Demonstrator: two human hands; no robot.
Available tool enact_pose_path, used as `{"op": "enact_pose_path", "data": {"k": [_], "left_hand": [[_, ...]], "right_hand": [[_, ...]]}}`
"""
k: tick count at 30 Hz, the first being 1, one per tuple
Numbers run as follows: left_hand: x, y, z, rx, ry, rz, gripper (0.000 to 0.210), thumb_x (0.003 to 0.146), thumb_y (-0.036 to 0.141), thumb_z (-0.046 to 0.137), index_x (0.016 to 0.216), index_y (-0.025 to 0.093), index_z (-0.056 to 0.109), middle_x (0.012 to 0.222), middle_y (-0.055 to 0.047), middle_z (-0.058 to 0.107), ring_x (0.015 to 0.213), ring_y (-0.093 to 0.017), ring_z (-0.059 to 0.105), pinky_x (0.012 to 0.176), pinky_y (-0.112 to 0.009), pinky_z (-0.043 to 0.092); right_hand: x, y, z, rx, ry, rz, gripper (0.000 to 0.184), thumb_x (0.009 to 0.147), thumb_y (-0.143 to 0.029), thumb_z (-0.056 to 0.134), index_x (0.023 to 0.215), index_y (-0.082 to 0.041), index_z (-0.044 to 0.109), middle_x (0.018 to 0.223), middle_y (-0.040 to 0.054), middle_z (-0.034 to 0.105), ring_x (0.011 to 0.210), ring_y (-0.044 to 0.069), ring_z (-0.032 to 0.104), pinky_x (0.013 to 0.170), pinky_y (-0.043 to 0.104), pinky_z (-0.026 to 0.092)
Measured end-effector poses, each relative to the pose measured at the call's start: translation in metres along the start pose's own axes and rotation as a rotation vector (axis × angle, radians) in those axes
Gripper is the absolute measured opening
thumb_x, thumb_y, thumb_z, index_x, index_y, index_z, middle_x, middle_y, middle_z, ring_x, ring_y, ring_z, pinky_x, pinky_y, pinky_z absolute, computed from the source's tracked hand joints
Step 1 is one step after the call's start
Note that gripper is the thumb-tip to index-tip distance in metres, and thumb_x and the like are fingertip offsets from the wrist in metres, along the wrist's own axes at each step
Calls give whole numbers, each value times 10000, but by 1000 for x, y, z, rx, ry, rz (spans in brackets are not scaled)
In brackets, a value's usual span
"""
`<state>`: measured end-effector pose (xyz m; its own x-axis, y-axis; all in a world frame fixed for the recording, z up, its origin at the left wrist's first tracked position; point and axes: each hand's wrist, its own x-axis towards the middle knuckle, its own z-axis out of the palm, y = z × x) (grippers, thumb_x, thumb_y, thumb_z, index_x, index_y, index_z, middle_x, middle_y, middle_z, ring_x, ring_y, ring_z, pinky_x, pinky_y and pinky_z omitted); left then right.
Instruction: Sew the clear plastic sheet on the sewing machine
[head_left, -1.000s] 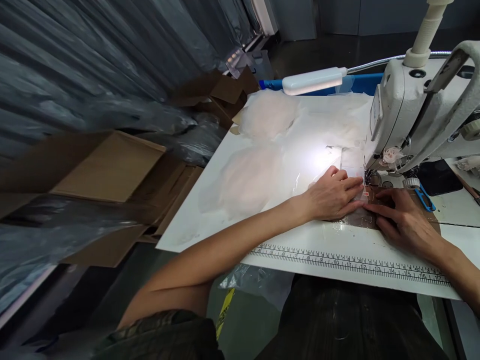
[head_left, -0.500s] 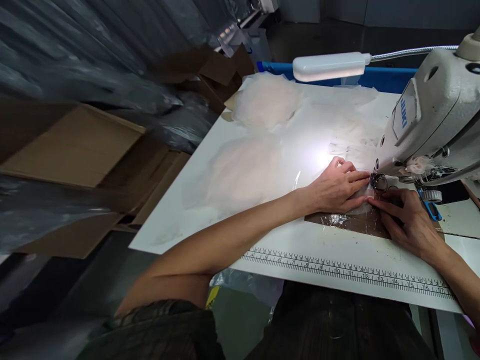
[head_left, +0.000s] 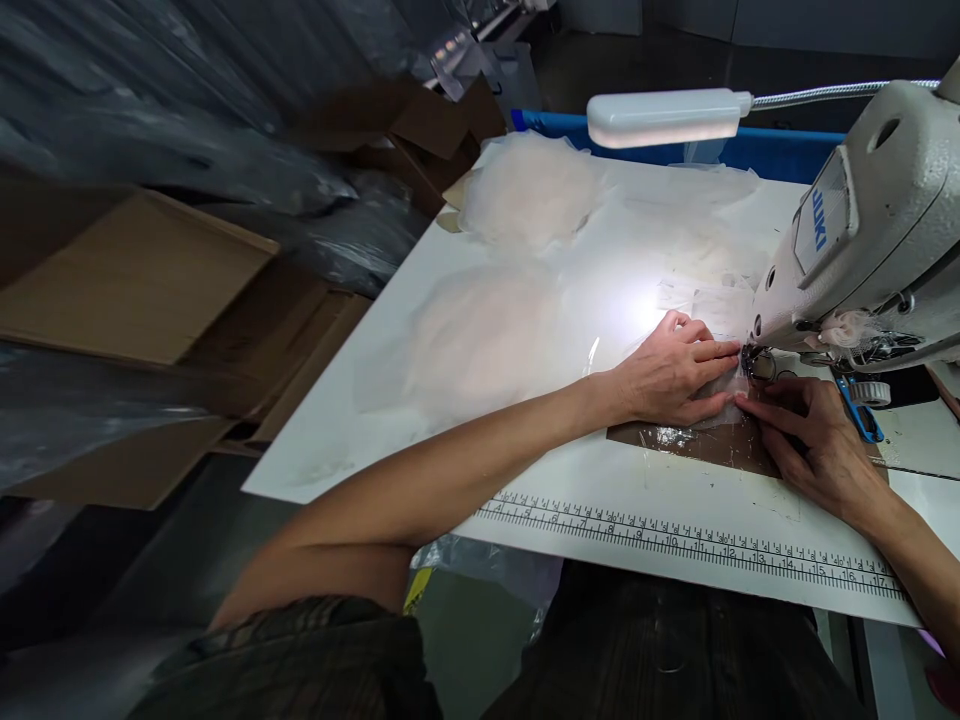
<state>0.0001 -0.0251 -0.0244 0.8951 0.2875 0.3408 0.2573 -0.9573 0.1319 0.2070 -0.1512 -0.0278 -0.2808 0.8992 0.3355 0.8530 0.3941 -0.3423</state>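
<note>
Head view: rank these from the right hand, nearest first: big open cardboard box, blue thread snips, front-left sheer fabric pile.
From the right hand:
1. Blue thread snips, just to its right.
2. Sheer fabric pile, across the table to the left.
3. Open cardboard box, far left, off the table.

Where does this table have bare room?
Bare: the tabletop's left corner, between the nearer fabric pile and left forearm; the strip between brown patch and ruler. Crowded: around left hand and right hand, near the sewing machine.
</note>
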Motion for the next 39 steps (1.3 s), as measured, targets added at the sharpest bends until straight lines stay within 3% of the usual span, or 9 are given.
{"op": "enact_pose_path", "data": {"k": [17,24,30,39], "left_hand": [[1,2,0,55,17,9,384,968,403,428,1163,176,667,1275,-96,662,942,-253,562,847,-446,382],[0,5,-2,94,39,14,389,977,421,424,1156,176,667,1266,-71,668,1007,-262,575,943,-471,354],[-1,7,-3,63,3,-27,394,987,401,416,1237,184,630,1312,-81,642,1096,-269,564,978,-476,333],[2,6,-6,22,-60,-25,410,995,429,413,1249,193,634,1351,-86,616,1123,-273,569,1006,-479,308]], "right_hand": [[1,0,0,-15,45,-41,334,958,-253,470,1183,-308,711,1101,104,585,961,247,616,803,450,572],[4,-3,-1,8,80,-88,307,956,-219,481,1145,-252,721,1063,116,570,974,240,604,798,414,565],[3,-2,-2,23,50,-47,323,952,-228,474,1151,-294,720,1061,100,599,969,243,601,821,444,556],[0,1,-2,30,27,-25,352,950,-258,447,1159,-258,730,1051,114,615,944,252,591,807,446,546]]}}
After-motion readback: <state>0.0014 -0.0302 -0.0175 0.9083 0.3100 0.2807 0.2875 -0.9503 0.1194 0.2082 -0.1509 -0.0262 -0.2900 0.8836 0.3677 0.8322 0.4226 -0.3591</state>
